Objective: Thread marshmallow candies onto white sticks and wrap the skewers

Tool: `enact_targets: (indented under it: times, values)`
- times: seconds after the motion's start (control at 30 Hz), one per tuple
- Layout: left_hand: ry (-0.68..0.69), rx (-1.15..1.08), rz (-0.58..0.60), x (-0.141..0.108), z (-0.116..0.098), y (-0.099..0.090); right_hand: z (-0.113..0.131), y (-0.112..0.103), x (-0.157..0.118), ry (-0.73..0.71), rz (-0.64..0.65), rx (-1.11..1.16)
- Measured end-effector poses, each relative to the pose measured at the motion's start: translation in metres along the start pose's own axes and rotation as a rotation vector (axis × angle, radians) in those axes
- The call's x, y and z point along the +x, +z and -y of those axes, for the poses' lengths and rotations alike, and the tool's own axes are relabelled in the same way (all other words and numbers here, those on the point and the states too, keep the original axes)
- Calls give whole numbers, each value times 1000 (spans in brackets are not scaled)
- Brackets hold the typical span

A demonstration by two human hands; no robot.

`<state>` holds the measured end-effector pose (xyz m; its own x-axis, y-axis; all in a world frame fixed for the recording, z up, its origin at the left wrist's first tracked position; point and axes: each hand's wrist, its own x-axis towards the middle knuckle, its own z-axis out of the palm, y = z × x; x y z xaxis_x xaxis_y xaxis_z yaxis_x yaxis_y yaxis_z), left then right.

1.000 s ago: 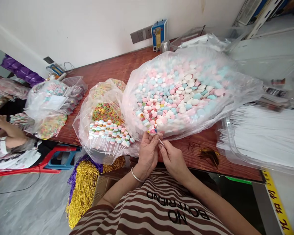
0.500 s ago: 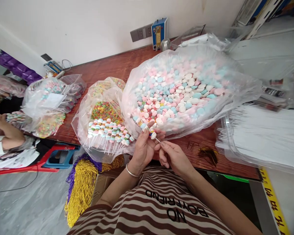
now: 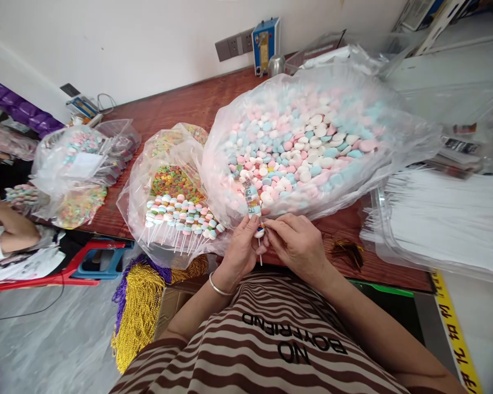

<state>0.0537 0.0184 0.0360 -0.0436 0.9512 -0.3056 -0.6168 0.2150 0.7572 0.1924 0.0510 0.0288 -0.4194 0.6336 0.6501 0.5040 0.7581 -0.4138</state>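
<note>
A candy skewer stands nearly upright between my hands, its white stick pointing down toward me. Printed clear wrapping with a barcode seems to cover its upper part. My left hand grips it from the left, thumb against its side. The fingertips of my right hand are pinched at the lower candies from the right; whether they hold anything more is too small to make out. To the left, rows of finished-looking candy skewers lie on a plastic bag of small colourful ring candies.
Behind my hands lies a big clear bag of pastel candies. White sticks fill a tray at right, near dark-gold twist ties. A blue device stands by the wall. Another person's arm is at far left.
The skewer has turned upright, so its printed wrapping shows. My right hand has gone from the stick's end up to the lower candies.
</note>
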Motion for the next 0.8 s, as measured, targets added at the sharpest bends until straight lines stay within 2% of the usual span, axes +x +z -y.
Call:
enact_targets:
  times: [0.1,0.27,0.37,0.47,0.57,0.63,0.8]
  values:
    - [-10,8,-25,-1,2,1,-1,0,1,-21,26,-44]
    - [22,-4,-162,-3,4,13,1,1,2,-106,-24,-150]
    - [89,-28,-209,1,3,20,7,4,-1,-94,-30,-54]
    - [124,-86,-197,7,-1,23,14,8,-6,50,-2,157]
    - [128,-126,-166,11,-4,24,14,10,-10,142,-94,214]
    - [121,-119,-166,10,-5,25,9,8,-9,99,-133,154]
    - [87,-60,-147,6,-1,28,-2,0,-1,-44,-93,18]
